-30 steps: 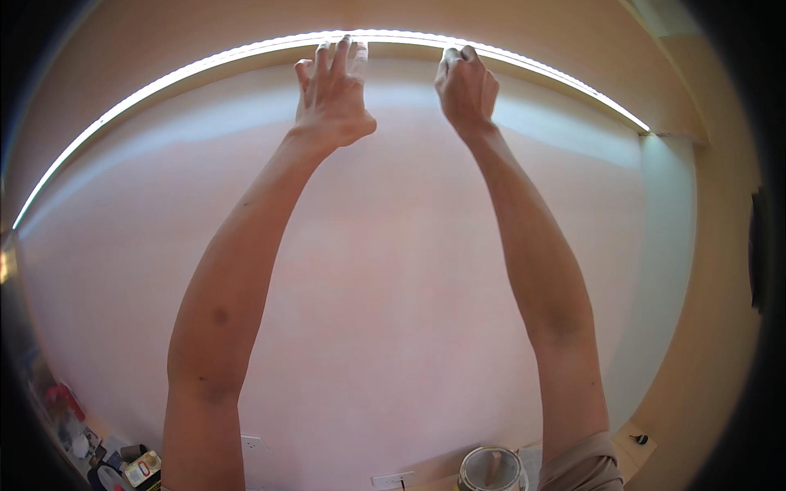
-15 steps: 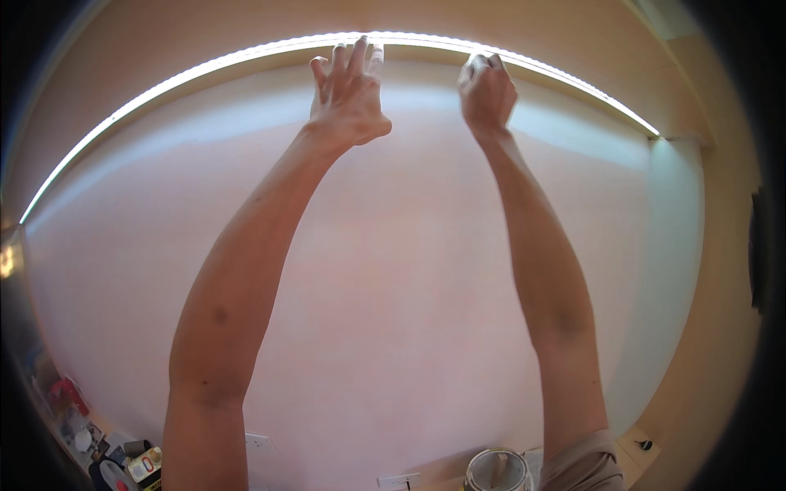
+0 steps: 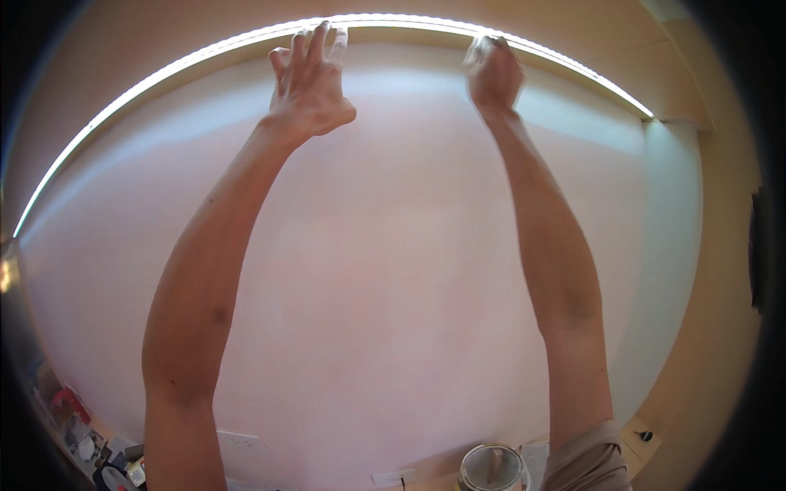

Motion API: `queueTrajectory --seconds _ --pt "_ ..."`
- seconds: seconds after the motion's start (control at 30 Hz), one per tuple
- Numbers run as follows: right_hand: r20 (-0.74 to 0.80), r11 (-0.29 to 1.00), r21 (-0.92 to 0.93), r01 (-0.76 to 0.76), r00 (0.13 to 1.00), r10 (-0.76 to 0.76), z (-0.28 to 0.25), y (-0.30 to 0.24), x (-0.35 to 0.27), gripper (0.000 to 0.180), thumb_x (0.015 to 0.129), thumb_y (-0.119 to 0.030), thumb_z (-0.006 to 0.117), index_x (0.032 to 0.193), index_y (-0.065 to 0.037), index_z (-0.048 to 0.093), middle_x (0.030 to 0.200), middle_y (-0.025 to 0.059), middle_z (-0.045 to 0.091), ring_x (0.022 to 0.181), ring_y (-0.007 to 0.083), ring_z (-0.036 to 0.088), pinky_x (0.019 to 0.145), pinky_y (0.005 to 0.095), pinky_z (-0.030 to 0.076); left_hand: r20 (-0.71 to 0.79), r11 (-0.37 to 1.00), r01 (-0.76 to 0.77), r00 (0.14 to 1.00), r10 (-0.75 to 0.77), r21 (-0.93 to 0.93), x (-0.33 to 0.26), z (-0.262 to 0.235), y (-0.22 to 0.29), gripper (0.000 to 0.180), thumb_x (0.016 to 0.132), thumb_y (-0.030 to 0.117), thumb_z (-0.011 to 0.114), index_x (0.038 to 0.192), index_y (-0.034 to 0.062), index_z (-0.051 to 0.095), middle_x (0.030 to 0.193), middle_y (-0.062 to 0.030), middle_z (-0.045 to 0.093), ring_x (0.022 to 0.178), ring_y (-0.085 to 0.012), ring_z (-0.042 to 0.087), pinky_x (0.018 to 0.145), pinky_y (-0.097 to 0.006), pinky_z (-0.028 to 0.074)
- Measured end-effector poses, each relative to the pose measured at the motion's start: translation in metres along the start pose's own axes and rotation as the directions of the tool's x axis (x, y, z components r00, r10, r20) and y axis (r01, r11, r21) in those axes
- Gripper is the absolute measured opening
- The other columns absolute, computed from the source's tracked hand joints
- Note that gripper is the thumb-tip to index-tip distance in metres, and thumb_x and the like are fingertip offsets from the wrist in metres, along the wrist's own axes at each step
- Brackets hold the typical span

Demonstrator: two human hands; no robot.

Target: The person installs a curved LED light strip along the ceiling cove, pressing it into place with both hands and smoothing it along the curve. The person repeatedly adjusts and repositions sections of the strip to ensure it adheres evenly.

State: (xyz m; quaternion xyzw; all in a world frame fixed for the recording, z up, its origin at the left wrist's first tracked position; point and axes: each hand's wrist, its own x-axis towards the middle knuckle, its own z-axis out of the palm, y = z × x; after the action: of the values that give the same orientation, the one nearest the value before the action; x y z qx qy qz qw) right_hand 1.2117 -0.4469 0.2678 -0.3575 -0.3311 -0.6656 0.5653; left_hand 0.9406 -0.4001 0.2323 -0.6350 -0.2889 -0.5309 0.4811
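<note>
A glowing white LED light strip (image 3: 393, 19) runs in a long curve along the top of the pale wall (image 3: 385, 245), under a wooden panel (image 3: 524, 24). My left hand (image 3: 309, 90) reaches up with spread fingers, its fingertips touching the strip or its edge. To its right my right hand (image 3: 496, 75) is raised to the same strip, its fingers curled closed and slightly blurred. Whatever it may hold is hidden behind the knuckles. Both arms are stretched upward in front of the wall.
Low on the wall are two outlets (image 3: 242, 441) (image 3: 393, 477), one with a cord. A round can (image 3: 491, 468) stands at the bottom right of centre. Mixed items, including a red object (image 3: 72, 403), lie at lower left. A small dark object (image 3: 644, 435) rests at lower right.
My left hand has slid left along the light strip, widening the gap between my hands. My right hand has shifted slightly right. The strip sits a little higher in the view.
</note>
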Motion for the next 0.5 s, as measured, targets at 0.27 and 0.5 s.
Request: queueTrajectory --seconds 0.27,0.5 --pt "0.071 0.999 -0.043 -0.01 0.997 0.013 -0.014 0.04 0.005 0.018 0.099 -0.022 0.061 0.093 -0.009 0.07 0.097 0.01 0.07 0.084 0.0346 0.069 0.07 0.0472 0.056 0.005 1.0 0.008 1.0 -0.008 0.011 -0.003 -0.003 -0.017 0.1 0.063 0.01 0.065 0.158 0.0018 0.033 0.161 -0.019 0.028 0.151 -0.0314 0.024 0.116 -0.055 0.022" --pt "0.114 0.987 -0.027 0.157 0.982 -0.153 0.0 -0.021 0.0 0.017 0.098 -0.018 0.056 0.092 -0.007 0.068 0.096 0.0141 0.07 0.08 0.0358 0.07 0.069 0.0483 0.056 -0.025 1.0 -0.003 1.0 0.002 -0.007 -0.004 0.001 -0.017 0.101 0.062 0.01 0.065 0.157 0.0014 0.034 0.161 -0.0193 0.029 0.149 -0.0329 0.026 0.115 -0.056 0.023"
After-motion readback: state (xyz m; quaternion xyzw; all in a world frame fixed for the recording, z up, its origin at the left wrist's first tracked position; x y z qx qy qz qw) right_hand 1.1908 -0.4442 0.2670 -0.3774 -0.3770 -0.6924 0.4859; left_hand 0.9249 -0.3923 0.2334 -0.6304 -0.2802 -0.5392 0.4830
